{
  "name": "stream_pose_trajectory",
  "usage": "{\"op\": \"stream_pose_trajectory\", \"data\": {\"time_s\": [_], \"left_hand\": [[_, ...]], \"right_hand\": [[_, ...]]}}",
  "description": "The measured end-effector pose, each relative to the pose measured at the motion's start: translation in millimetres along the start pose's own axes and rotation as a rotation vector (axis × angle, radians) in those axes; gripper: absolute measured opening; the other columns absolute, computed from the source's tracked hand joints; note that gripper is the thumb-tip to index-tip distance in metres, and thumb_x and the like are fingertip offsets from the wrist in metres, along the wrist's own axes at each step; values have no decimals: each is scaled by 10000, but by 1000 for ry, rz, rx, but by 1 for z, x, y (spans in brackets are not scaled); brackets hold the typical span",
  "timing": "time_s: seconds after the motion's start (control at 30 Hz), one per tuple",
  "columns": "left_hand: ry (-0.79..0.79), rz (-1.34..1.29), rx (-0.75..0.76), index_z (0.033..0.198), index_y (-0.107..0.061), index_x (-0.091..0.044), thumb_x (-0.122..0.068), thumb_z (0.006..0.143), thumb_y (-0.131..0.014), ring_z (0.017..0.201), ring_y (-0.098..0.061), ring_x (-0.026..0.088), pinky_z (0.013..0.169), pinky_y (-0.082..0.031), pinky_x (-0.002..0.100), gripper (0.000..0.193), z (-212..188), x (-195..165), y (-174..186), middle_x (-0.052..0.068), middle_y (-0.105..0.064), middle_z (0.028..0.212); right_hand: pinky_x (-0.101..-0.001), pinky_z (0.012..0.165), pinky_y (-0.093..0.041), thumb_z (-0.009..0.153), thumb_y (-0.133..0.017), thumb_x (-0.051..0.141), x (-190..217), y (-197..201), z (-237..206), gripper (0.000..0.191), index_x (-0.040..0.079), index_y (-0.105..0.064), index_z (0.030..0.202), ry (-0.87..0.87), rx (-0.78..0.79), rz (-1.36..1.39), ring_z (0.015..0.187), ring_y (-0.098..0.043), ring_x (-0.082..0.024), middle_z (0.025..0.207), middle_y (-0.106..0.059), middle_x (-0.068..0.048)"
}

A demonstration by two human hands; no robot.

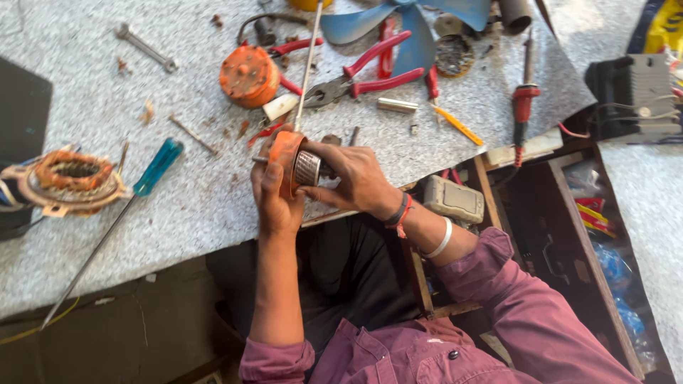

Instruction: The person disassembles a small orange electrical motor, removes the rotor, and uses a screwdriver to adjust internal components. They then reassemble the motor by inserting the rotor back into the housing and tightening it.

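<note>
Nearest the camera, the person's maroon sleeves fill the bottom of the view, both forearms rising toward the bench edge. The left hand (274, 203) is closed around an orange motor housing (287, 158), cupping it from below and behind. The right hand (353, 181) comes in from four o'clock and grips the ribbed metal rotor (307, 168) that sits in the open face of the housing, fingers pinched on it. The wrist carries a red and black thread band (400, 214) and a white bangle (441, 240). The housing and rotor are held just over the near edge of the grey speckled bench (92, 99), roughly at centre.

At three o'clock from the hands, a beige plastic box (453, 199) lies in an open wooden drawer (569, 213). At nine o'clock lies a blue-handled screwdriver (153, 171), its long shaft running toward seven o'clock, and beyond it a copper-wound stator (71, 178) rests at the left edge.

Farther up, at twelve o'clock, a thin steel rod (307, 67) stands up from the housing. Beside it lies a second orange motor cap (249, 75) at eleven o'clock, red-handled pliers (370, 75) at one o'clock, and a red soldering iron (525, 96) at two o'clock. At the far edge, a blue fan blade (413, 28) sits at twelve o'clock and a small spanner (146, 48) at ten o'clock
</note>
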State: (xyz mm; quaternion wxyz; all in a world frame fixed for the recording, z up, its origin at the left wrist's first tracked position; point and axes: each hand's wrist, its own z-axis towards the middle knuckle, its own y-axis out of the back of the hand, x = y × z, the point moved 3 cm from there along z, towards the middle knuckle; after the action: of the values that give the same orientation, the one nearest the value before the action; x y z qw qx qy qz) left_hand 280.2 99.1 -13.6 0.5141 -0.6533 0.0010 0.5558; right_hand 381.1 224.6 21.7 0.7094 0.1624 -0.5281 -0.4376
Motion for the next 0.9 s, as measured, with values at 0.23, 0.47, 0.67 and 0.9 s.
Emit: {"op": "stream_pose_trajectory", "data": {"time_s": [0.23,0.47,0.67,0.9], "left_hand": [[-47,-105,-54,1478,-480,37,-420,932,-762,1232,-628,250,1099,-510,395,765,3,1,-11,143,-625,1325],[-84,-23,-53,1471,-467,3,-432,941,-771,1260,-612,254,1136,-496,416,750,3,0,-13,132,-602,1345],[-53,-104,-107,1464,-477,-17,-457,918,-754,1236,-627,269,1099,-518,422,754,5,4,-9,141,-614,1338],[-87,-6,-133,1469,-481,-29,-450,947,-732,1254,-611,272,1099,-529,429,716,2,20,-16,139,-609,1357]], "right_hand": [[-334,817,-601,941,-761,237,7,14,-6,540,94,-566,1423,306,-254,-67,962,-730,-279,1187,-701,-132],[-371,733,-569,825,-865,312,-5,13,-4,591,81,-607,1303,26,-51,121,872,-720,-241,1110,-692,-89],[-345,861,-606,991,-777,317,2,19,-9,528,74,-559,1405,262,-205,103,1017,-725,-291,1205,-667,-146],[-397,746,-576,905,-801,503,-25,20,-16,621,87,-595,1316,56,-48,128,894,-736,-296,1039,-728,-119]]}}
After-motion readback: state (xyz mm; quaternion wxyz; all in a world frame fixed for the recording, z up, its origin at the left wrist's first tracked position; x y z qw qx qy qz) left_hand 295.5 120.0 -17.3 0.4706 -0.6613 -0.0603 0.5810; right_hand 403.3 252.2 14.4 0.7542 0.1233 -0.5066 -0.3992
